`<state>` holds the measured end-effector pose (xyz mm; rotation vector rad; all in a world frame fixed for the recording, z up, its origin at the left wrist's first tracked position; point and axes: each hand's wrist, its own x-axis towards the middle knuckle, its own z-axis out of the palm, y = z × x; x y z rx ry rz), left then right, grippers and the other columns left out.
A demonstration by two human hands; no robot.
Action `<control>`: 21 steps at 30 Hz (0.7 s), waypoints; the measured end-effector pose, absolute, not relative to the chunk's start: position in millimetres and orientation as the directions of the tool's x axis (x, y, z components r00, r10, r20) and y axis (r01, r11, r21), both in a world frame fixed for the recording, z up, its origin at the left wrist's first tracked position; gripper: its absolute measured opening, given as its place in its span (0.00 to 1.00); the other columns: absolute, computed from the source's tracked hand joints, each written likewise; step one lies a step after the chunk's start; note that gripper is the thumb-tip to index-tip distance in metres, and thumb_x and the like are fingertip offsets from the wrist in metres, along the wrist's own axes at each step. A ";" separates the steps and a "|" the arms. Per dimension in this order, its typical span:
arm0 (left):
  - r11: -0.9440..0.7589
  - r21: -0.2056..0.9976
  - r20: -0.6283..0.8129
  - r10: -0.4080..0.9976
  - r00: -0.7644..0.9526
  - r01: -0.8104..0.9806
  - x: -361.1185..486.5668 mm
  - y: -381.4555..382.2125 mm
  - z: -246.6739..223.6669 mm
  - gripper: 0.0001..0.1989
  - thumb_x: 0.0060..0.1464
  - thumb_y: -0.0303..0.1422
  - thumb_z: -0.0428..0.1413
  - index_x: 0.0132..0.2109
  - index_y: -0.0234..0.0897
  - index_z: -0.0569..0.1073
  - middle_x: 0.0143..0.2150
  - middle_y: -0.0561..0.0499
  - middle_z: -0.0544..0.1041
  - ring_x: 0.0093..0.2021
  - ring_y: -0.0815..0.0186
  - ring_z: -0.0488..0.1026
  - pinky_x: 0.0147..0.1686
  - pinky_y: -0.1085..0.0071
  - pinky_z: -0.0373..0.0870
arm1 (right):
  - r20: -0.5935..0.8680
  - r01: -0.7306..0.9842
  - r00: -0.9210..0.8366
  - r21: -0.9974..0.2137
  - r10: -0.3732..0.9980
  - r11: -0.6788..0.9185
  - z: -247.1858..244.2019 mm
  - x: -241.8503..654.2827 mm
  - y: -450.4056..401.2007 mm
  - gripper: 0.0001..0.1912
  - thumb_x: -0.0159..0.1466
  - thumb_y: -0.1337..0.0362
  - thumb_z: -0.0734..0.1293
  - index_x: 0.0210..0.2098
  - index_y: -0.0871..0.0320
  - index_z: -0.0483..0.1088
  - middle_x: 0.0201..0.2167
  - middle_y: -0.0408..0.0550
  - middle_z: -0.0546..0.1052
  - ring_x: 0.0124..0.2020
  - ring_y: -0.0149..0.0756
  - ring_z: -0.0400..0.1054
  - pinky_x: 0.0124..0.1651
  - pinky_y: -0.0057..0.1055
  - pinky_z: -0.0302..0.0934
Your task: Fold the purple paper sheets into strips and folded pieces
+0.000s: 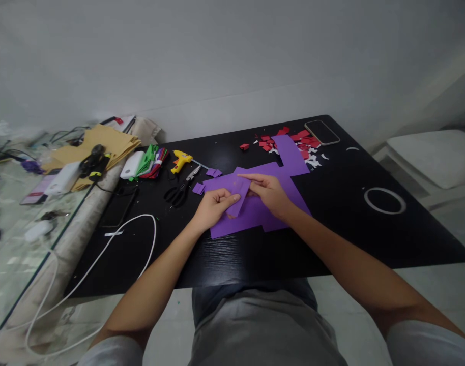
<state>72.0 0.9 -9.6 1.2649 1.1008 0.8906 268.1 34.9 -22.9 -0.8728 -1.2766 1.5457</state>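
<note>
Between my two hands is a small folded piece of purple paper (238, 206), raised over larger purple sheets (289, 203) lying on the black table. My left hand (215, 207) pinches its left side, thumb on top. At the upper right edge, my right hand (267, 192) grips the same piece with thumb and fingers; some fingertips are hidden behind it. Small purple cut pieces (213, 173) lie just beyond my left hand. Black-handled scissors (182, 187) rest left of the sheets, with a yellow glue gun (181, 161) behind them.
Red paper scraps (303, 136) and white bits lie at the back right, near a phone (322, 132). A white ring (385, 200) is at the right. On the left are a dark phone (119, 207), a white cable (154, 239) and green paper strips (147, 159).
</note>
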 end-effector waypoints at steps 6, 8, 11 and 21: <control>0.106 0.988 -0.131 0.959 0.252 0.112 67.5 3.3 -10.4 0.24 0.49 0.52 0.70 0.28 0.37 0.72 0.20 0.55 0.77 0.19 0.69 0.73 0.22 0.74 0.70 | -0.068 -0.311 -0.416 -0.926 0.907 -0.212 -17.0 270.0 38.4 0.14 0.60 0.63 0.73 0.45 0.55 0.83 0.44 0.51 0.86 0.47 0.44 0.80 0.59 0.47 0.72; 0.117 0.986 -0.143 0.957 0.251 0.115 66.8 4.0 -9.5 0.24 0.48 0.52 0.70 0.27 0.37 0.71 0.20 0.55 0.76 0.19 0.68 0.74 0.22 0.73 0.71 | -0.077 -0.330 -0.428 -0.914 0.900 -0.235 -16.4 271.7 40.9 0.14 0.59 0.64 0.72 0.44 0.56 0.83 0.42 0.52 0.86 0.47 0.45 0.80 0.59 0.48 0.73; 0.141 0.982 -0.168 0.953 0.254 0.123 66.5 4.4 -8.1 0.25 0.47 0.52 0.71 0.26 0.38 0.70 0.19 0.57 0.74 0.19 0.68 0.73 0.22 0.73 0.73 | -0.084 -0.343 -0.406 -0.909 0.910 -0.237 -16.7 273.8 43.4 0.13 0.58 0.63 0.72 0.42 0.58 0.83 0.38 0.51 0.85 0.43 0.45 0.81 0.54 0.48 0.75; -0.072 0.969 0.031 0.984 0.176 0.237 56.8 10.1 -21.1 0.19 0.54 0.48 0.68 0.32 0.36 0.76 0.21 0.56 0.75 0.20 0.71 0.73 0.21 0.76 0.69 | -0.108 -0.232 -0.229 -0.959 0.967 -0.162 -23.3 268.5 42.3 0.17 0.51 0.59 0.82 0.35 0.56 0.77 0.33 0.46 0.81 0.35 0.38 0.78 0.46 0.42 0.78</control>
